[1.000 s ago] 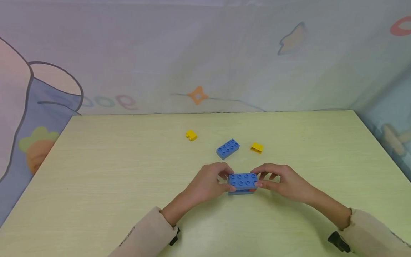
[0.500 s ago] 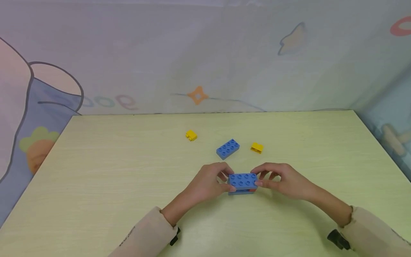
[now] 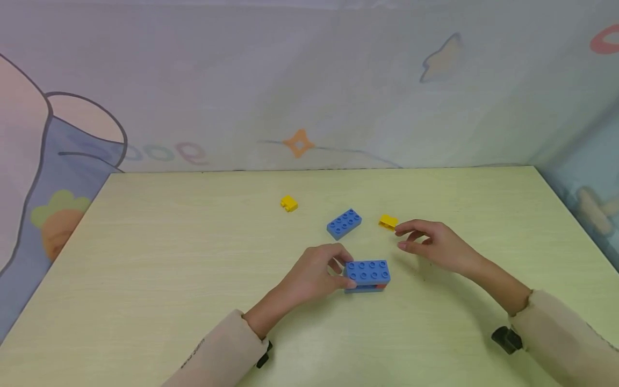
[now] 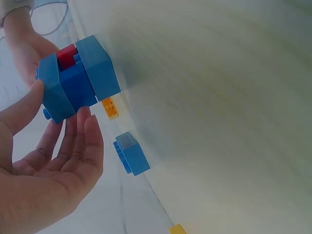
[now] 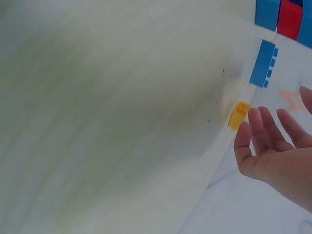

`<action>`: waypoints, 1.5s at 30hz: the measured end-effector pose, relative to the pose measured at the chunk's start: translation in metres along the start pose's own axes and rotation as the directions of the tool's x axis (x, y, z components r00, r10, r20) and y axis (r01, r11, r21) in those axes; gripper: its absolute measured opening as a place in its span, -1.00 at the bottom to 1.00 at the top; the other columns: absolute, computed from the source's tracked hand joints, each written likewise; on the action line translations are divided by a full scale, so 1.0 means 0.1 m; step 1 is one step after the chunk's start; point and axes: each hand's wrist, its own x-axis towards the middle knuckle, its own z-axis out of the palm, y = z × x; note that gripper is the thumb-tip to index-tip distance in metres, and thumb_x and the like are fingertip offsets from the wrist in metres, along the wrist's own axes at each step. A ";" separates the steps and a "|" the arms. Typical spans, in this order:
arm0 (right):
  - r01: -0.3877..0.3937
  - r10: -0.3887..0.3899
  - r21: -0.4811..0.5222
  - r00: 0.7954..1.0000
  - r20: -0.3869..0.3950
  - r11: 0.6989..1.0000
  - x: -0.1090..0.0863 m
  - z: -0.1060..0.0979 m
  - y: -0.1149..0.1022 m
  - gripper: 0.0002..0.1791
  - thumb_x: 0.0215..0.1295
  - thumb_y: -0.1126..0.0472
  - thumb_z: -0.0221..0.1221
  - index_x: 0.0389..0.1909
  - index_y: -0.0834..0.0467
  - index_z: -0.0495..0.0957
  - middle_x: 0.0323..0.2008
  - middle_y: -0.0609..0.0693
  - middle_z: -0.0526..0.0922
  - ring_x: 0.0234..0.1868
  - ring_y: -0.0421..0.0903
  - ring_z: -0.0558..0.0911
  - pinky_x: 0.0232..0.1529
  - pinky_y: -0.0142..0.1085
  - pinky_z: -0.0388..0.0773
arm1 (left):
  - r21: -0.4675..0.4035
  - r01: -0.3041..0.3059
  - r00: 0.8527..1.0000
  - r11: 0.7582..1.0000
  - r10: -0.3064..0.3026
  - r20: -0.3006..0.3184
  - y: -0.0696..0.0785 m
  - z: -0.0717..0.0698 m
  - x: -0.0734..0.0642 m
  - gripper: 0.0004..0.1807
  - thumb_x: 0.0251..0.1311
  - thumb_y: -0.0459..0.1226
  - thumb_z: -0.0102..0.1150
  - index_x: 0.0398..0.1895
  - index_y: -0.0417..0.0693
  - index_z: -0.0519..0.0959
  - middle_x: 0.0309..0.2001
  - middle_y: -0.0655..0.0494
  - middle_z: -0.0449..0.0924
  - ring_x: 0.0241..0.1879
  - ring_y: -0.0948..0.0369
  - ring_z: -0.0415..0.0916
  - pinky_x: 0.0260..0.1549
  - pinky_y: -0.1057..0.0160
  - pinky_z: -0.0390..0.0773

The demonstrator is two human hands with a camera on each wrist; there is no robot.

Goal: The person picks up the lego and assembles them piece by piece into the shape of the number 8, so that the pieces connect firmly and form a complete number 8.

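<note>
My left hand grips the left end of a small stack of toy building bricks, thumb on the front and fingers behind. The left wrist view shows its layers: a light blue brick on top and another at the bottom, with a dark blue brick and a red brick between them. My right hand holds nothing. Its fingers are loosely bent, with the fingertips right beside a yellow brick that lies on its side, hollow underside facing forward.
A loose blue eight-stud brick lies on the table behind the stack. Farther left and back is a second yellow brick. A printed cloth hangs along the table's back edge.
My right hand has let go of the stack's right end and moved back and to the right, up to the yellow brick. The left hand and the stack have stayed in place.
</note>
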 end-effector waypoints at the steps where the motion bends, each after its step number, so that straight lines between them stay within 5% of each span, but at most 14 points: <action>1: -0.011 0.011 0.000 1.000 -0.001 1.000 0.02 -0.02 0.02 -0.62 0.24 0.20 0.15 0.03 0.28 0.45 -0.06 0.17 0.54 -0.13 0.00 0.53 -0.17 -0.20 0.49 | 0.000 0.003 1.000 1.000 -0.003 0.000 0.00 0.00 0.00 -0.66 0.00 -0.26 0.33 -0.12 -0.10 0.54 -0.23 0.16 0.55 -0.20 0.21 0.46 -0.33 0.36 0.45; 16: -0.096 0.095 0.023 0.994 0.053 0.995 0.22 -0.16 0.19 -0.46 0.28 0.10 0.10 0.21 0.29 0.30 0.14 0.21 0.40 0.02 0.09 0.43 -0.01 0.00 0.38 | 0.001 0.009 1.000 1.000 -0.009 0.010 0.00 -0.01 0.00 -0.67 0.01 -0.27 0.32 -0.12 -0.11 0.54 -0.24 0.16 0.55 -0.20 0.19 0.47 -0.33 0.35 0.46; 31: -0.074 0.069 0.044 0.993 0.099 0.996 0.34 -0.12 0.17 -0.58 0.22 0.22 0.16 0.09 0.26 0.43 0.02 0.13 0.52 -0.03 0.02 0.46 -0.04 -0.15 0.41 | 0.010 0.032 0.999 0.999 -0.032 0.015 0.01 0.00 0.02 -0.66 -0.03 -0.27 0.35 -0.14 -0.10 0.54 -0.25 0.16 0.55 -0.21 0.20 0.46 -0.34 0.32 0.46; 45: -0.080 0.075 0.057 0.993 0.086 0.995 0.51 -0.11 0.27 -0.49 0.16 0.22 0.22 0.13 0.29 0.40 0.06 0.20 0.46 -0.07 0.04 0.39 -0.10 -0.21 0.37 | -0.001 0.030 0.999 1.000 -0.030 0.015 0.00 0.00 0.02 -0.66 -0.03 -0.26 0.35 -0.14 -0.10 0.54 -0.25 0.16 0.55 -0.23 0.22 0.46 -0.36 0.35 0.46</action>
